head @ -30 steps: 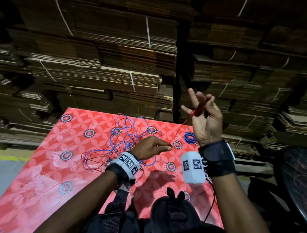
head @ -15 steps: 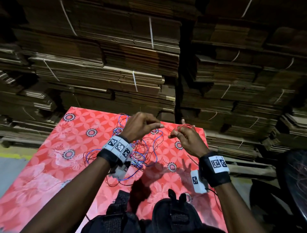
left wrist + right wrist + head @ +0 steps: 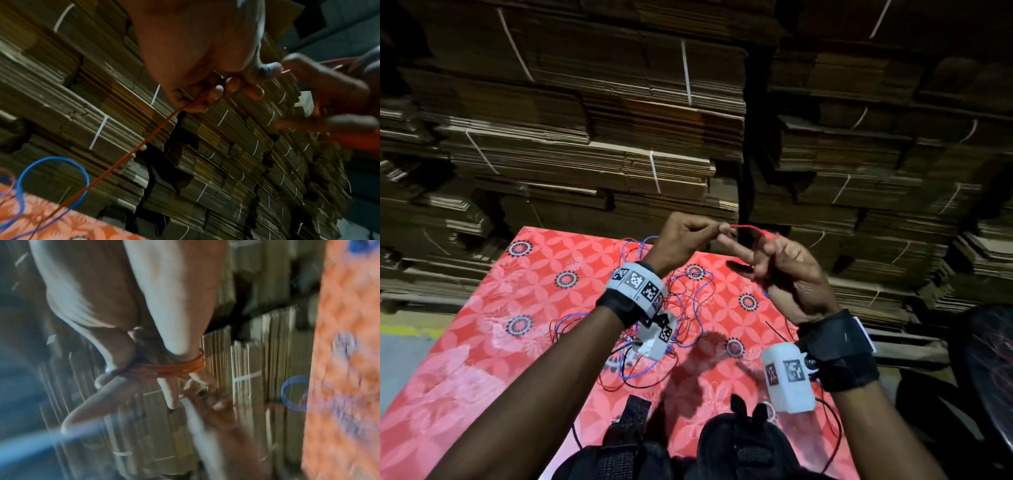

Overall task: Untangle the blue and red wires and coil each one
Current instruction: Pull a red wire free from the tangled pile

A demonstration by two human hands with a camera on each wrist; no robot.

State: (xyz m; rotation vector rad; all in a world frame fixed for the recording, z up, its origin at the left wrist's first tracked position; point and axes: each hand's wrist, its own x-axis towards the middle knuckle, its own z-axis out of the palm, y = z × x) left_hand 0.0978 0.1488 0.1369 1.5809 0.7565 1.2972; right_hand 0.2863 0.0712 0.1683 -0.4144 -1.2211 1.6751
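Pinching the red wire [image 3: 743,227], the left hand [image 3: 681,236] sits just beside the right hand [image 3: 787,270], whose fingers [image 3: 170,386] carry red turns. Between both hands the wire runs short and nearly level; below the left hand it trails to the tabletop [image 3: 482,342].

Red floral tablecloth [image 3: 544,274]; strapped flattened cardboard stacks [image 3: 619,137] behind; black bag [image 3: 739,452] near edge.

Glossy patterned tablecloth [image 3: 544,308]; matt cardboard stacks [image 3: 619,137].
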